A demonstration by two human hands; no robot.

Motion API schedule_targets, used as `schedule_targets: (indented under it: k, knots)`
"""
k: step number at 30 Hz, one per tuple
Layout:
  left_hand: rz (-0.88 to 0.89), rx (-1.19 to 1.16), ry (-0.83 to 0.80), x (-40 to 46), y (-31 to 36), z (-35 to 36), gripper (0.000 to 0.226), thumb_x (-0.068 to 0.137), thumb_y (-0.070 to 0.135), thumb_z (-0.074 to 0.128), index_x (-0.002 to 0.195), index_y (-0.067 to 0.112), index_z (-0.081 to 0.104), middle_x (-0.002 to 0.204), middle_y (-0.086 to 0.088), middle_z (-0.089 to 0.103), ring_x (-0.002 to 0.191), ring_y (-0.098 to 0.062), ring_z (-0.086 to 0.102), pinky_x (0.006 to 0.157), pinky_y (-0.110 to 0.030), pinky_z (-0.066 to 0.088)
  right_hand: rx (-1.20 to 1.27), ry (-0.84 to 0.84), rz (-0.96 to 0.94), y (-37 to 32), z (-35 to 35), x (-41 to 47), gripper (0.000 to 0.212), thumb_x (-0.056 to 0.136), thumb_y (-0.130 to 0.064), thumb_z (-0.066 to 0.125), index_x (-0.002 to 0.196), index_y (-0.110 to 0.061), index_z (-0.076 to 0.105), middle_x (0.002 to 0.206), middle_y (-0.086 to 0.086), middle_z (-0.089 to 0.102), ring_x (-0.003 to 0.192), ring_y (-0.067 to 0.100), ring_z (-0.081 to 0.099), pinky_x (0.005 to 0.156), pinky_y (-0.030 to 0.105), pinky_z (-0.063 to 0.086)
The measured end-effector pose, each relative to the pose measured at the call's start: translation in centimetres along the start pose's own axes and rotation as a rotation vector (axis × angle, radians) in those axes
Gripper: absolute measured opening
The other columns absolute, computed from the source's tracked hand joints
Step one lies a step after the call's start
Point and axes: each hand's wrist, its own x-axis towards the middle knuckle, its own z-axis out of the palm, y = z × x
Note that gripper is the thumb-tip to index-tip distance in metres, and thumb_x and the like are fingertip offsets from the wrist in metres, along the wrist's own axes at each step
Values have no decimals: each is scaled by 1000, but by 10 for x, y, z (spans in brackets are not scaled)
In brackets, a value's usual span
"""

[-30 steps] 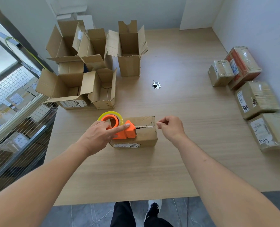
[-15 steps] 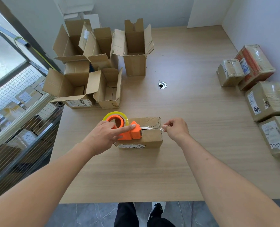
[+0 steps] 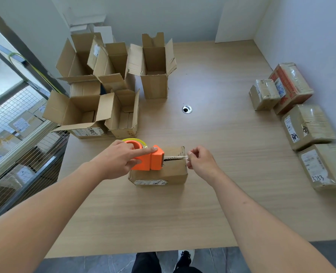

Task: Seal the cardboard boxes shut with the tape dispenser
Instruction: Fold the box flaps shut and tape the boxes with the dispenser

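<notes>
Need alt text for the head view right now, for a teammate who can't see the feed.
A person's left hand holds an orange tape dispenser on a small cardboard box, while the right hand pinches the clear tape end at the box's right edge. Open boxes stand far left on the table, taped parcels at right.

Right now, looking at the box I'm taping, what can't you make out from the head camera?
- Left end of the box top: hidden by the orange tape dispenser and the left hand.
- Tape end: thin and clear; whether it touches the seam is unclear.
- Label on the box front: writing too small.
- Right hand fingertips: curled, grip partly hidden.
</notes>
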Motion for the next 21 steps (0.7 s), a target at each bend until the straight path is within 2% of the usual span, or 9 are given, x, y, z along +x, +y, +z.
schedule_targets:
  k: [2, 5, 8, 11, 14, 16, 19, 21]
  knots:
    - [2, 17, -8, 1, 2, -3, 68, 106, 38, 41, 150, 64, -4, 88, 4, 52, 84, -16, 48, 102, -39, 37, 74, -8, 23, 1, 3, -3, 12, 102, -19, 54, 97, -8, 56, 89, 10, 64, 71, 21, 65, 77, 47, 63]
    - [20, 36, -1, -3, 6, -9, 69, 107, 39, 37, 151, 60, -11, 88, 3, 51, 81, -16, 47, 96, -36, 39, 108, -11, 38, 1, 4, -7, 13, 102, -16, 53, 102, -3, 55, 88, 6, 57, 70, 19, 60, 70, 40, 64]
    - [45, 39, 23, -7, 11, -13, 68, 107, 37, 34, 152, 57, -12, 85, 0, 49, 75, -19, 44, 82, -35, 41, 104, -19, 44, 1, 3, -8, 14, 102, -18, 53, 103, -5, 55, 88, 4, 57, 71, 20, 61, 70, 43, 64]
    - [63, 29, 15, -8, 12, -15, 66, 107, 37, 33, 153, 57, -10, 86, 0, 50, 76, -19, 45, 79, -34, 41, 60, 11, 17, -1, 2, -10, 12, 102, -22, 53, 101, -10, 56, 90, 5, 59, 74, 21, 62, 61, 37, 63]
    - [66, 14, 46, -6, 16, -19, 64, 107, 38, 34, 153, 59, -7, 88, 1, 49, 76, -20, 44, 77, -33, 37, 99, 90, 3, -5, 1, -13, 11, 102, -22, 51, 98, -13, 54, 81, 7, 61, 59, 20, 61, 52, 35, 57]
    - [70, 16, 69, -3, 19, -22, 65, 107, 38, 36, 153, 60, -5, 87, 1, 49, 76, -20, 45, 75, -32, 34, 209, 89, 14, -11, 3, -15, 11, 103, -20, 49, 99, -11, 52, 75, 8, 58, 49, 21, 57, 54, 41, 58]
    - [47, -40, 97, -3, 21, -25, 68, 107, 34, 41, 152, 61, -2, 85, 1, 50, 75, -19, 45, 74, -30, 31, 435, -18, 81, -16, 4, -19, 11, 106, -15, 47, 103, -5, 48, 76, 8, 49, 48, 19, 55, 61, 51, 62]
    - [38, -70, 105, -5, 20, -28, 69, 106, 31, 43, 153, 60, 2, 82, 2, 48, 74, -19, 44, 72, -30, 29, 473, -86, 103, -14, 7, -19, 9, 106, -14, 48, 101, -7, 48, 77, 8, 47, 49, 17, 52, 64, 51, 63]
